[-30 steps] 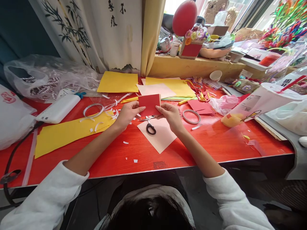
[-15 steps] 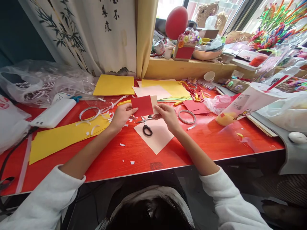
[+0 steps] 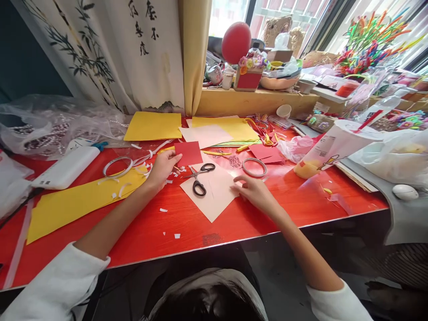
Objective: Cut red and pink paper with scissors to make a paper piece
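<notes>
My left hand (image 3: pixel 164 167) is closed on the edge of a small red paper card (image 3: pixel 188 154), held up over the table. My right hand (image 3: pixel 252 191) rests at the right corner of a pale pink paper sheet (image 3: pixel 214 205), thumb and forefinger a little apart. Whether its fingertips touch the sheet is hard to see. Scissors (image 3: pixel 199 179) with black handles lie on that sheet, blades pointing left, beneath the red card. A roll of tape (image 3: pixel 254 167) lies just beyond my right hand.
Yellow paper strips (image 3: pixel 83 200) and another tape roll (image 3: pixel 117 166) lie at left, among white scraps. Yellow sheets (image 3: pixel 152 126) are at the back. Red cards (image 3: pixel 267 153) and a tilted drink cup (image 3: pixel 329 149) stand to the right. A white power strip (image 3: pixel 68 166) lies far left.
My right hand has let go of the paper at the red card's right side and moved down and right to the pink sheet. The tan piece behind the card no longer shows.
</notes>
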Demonstrator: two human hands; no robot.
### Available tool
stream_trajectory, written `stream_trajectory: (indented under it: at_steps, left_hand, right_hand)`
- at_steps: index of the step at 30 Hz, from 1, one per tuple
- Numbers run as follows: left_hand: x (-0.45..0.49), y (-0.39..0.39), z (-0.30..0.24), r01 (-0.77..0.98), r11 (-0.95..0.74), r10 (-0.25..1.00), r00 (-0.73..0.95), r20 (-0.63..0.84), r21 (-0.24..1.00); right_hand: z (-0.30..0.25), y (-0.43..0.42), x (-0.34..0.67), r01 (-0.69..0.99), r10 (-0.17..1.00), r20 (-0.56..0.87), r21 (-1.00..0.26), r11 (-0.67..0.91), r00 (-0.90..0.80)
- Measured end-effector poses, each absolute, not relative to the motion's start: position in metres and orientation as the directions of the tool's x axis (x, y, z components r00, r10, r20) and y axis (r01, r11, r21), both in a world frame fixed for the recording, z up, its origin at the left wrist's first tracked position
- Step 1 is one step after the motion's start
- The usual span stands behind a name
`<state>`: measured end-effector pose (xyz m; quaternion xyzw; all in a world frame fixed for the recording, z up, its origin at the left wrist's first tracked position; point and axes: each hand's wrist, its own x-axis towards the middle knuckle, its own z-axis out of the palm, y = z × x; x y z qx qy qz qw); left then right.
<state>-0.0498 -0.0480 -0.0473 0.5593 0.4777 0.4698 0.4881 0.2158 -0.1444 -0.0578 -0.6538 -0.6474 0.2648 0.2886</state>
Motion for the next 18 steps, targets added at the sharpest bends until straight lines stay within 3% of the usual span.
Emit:
stream_trajectory:
  at_steps: [2, 3, 7, 10, 12, 14, 17, 18]
  left_hand:
    - [-0.035, -0.057, -0.041, 0.088, -0.035, 0.985, 0.169, 0.02, 0.996]
    - [-0.026, -0.063, -0.037, 0.097, -0.024, 0.975, 0.22, 0.002, 0.995]
    - [0.01, -0.091, -0.026, 0.171, -0.023, 0.898, 0.436, -0.055, 0.985]
    - [0.022, -0.099, -0.024, 0.194, -0.066, 0.858, 0.512, -0.043, 0.979]
    - [0.017, -0.094, -0.025, 0.244, -0.148, 0.858, 0.513, 0.002, 0.959]
    - [0.006, -0.083, -0.028, 0.401, -0.292, 0.878, 0.473, 0.077, 0.868]
    - [-0.015, -0.065, -0.038, 0.687, -0.416, 0.891, 0.438, 0.119, 0.595]
    - [-0.021, -0.061, -0.041, 0.729, -0.441, 0.883, 0.456, 0.109, 0.523]
  right_hand:
    - [-0.055, -0.155, 0.221, 0.75, 0.986, 0.118, -0.661, -0.01, 0.116]
    - [-0.052, -0.158, 0.221, 0.722, 0.98, 0.14, -0.692, -0.004, 0.139]
    - [-0.043, -0.156, 0.216, 0.327, 0.998, 0.056, -0.944, 0.042, 0.035]
    - [-0.043, -0.149, 0.222, 0.2, 0.998, 0.047, -0.979, 0.039, 0.032]
    - [-0.042, -0.139, 0.24, 0.215, 0.994, 0.071, -0.975, 0.053, 0.079]
    - [-0.039, -0.122, 0.27, 0.305, 0.971, 0.123, -0.951, 0.056, 0.204]
    - [-0.034, -0.086, 0.32, 0.618, 0.886, 0.138, -0.763, -0.19, 0.443]
    - [-0.034, -0.074, 0.332, 0.653, 0.872, 0.135, -0.718, -0.241, 0.47]
